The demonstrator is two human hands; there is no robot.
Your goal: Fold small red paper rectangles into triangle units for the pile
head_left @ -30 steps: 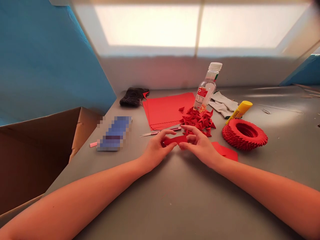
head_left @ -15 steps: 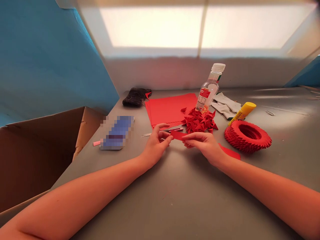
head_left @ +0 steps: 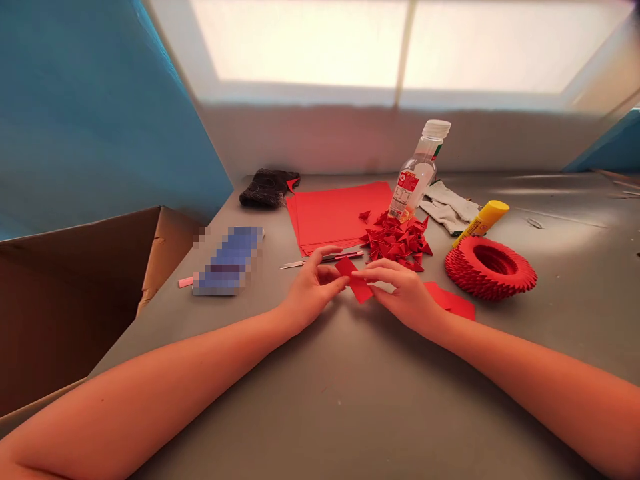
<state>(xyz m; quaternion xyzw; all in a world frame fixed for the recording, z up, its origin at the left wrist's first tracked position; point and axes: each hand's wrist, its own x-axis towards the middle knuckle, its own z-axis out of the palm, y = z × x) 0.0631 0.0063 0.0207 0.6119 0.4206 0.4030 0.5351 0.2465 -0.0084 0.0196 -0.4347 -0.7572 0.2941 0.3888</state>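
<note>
A small red paper strip (head_left: 361, 289) is held tilted between my two hands, above the grey table. My left hand (head_left: 313, 287) pinches its left side between thumb and fingers. From the right, my right hand (head_left: 403, 290) has its fingertips on the strip's other side. Just behind the hands lie a heap of folded red triangles (head_left: 397, 241) and a slim knife or pen-like tool (head_left: 330, 259). Beside my right wrist is more red paper (head_left: 457, 303).
A stack of red sheets (head_left: 340, 213), a bottle (head_left: 415, 177), white gloves (head_left: 450, 207), a yellow glue stick (head_left: 483, 223) and a red ring of folded paper (head_left: 490, 268) stand behind. Leftward are a blurred blue object (head_left: 227, 263), dark cloth (head_left: 267, 189) and a cardboard box (head_left: 150, 267).
The red strip has turned from nearly level to a steep slant, its right end now lower. My right hand has shifted slightly left. The whole view has moved a little.
</note>
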